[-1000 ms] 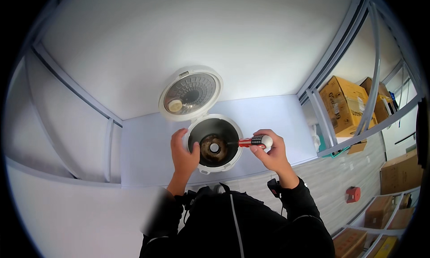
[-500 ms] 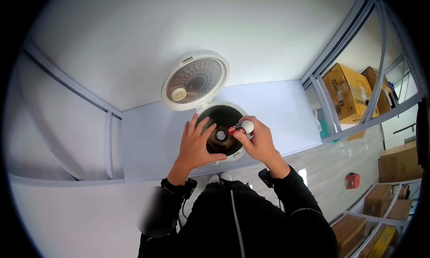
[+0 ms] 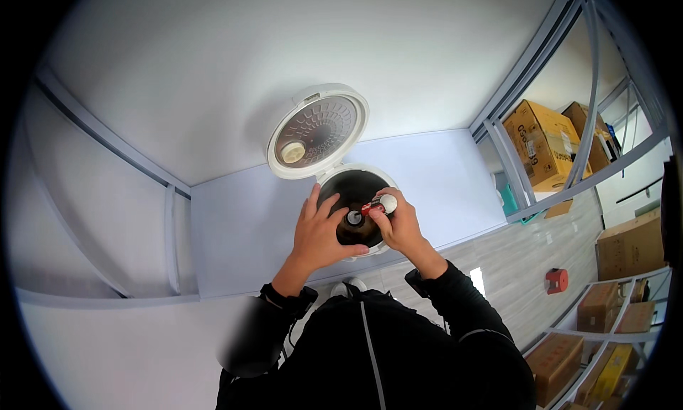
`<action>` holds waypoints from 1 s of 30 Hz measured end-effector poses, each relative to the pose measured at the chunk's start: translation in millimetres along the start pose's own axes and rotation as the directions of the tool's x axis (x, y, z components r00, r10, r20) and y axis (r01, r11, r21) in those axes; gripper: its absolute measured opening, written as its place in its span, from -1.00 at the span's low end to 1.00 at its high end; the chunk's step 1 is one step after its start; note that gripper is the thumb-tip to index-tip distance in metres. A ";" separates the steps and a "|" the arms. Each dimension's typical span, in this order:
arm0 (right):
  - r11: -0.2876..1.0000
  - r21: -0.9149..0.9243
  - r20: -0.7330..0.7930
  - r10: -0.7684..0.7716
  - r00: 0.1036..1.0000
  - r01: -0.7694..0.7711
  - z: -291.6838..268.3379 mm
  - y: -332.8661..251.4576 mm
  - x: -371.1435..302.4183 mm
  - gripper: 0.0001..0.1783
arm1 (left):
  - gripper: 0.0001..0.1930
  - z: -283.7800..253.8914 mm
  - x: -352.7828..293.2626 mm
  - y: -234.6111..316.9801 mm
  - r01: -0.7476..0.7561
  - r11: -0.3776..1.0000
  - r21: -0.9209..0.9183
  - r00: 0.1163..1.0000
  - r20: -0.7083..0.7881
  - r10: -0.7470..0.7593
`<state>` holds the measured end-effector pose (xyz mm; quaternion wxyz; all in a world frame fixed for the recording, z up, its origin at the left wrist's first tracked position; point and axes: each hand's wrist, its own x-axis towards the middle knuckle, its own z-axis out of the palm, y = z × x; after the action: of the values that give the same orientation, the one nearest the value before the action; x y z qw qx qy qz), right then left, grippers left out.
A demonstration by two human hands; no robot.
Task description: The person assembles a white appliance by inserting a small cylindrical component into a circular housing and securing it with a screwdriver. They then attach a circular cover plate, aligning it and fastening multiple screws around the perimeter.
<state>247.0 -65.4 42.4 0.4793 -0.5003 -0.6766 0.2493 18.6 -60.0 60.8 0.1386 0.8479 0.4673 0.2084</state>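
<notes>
A white rice cooker (image 3: 381, 175) stands on the pale table with its lid (image 3: 329, 125) raised at the back. Its dark inside shows a small round metal piece (image 3: 354, 217) at the bottom centre. My left hand (image 3: 318, 233) lies over the cooker's left rim, fingers spread, the thumb along the near edge. Between the thumb and fingers of my right hand (image 3: 404, 228) is a small red-and-black cylinder with a white end (image 3: 376, 206). It is tilted over the opening, its red end pointing toward the round metal piece. Its exact kind cannot be made out.
A white wall rises behind the table (image 3: 441, 168). Grey metal frames (image 3: 173, 232) stand at both sides. Cardboard boxes (image 3: 542, 143) sit beyond the right frame, with more on shelves at lower right. A red stool (image 3: 557, 280) is on the floor.
My right hand has brought the cylinder slightly left, closer to the round metal piece. My left hand keeps its place on the rim. The whole view has shifted a little.
</notes>
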 end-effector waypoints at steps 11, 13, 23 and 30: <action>0.999 0.000 0.031 0.034 0.999 -0.034 2.8 -3.5 5.1 -0.53 | -0.09 -2.5 0.6 -1.9 -0.014 1.000 0.001 0.999 0.034 0.014; 0.999 -0.022 0.054 0.045 0.998 -0.044 0.7 -7.6 7.4 -0.54 | -0.07 -2.3 1.7 -1.7 -0.011 1.000 0.002 0.999 0.047 0.011; 0.994 -0.109 0.069 0.021 0.997 -0.013 -1.2 -13.7 10.2 -0.51 | -0.02 2.0 2.5 -3.5 -0.012 1.000 -0.017 0.999 0.036 0.013; 0.988 -0.154 0.117 0.019 0.993 0.000 -4.9 -23.2 19.4 -0.51 | 0.00 -0.3 1.6 -4.5 -0.005 1.000 -0.022 0.999 0.052 0.006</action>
<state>240.5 -57.0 71.2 0.3971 -0.5232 -0.7187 0.2281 15.9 -56.3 59.5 0.1593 0.8527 0.4592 0.1916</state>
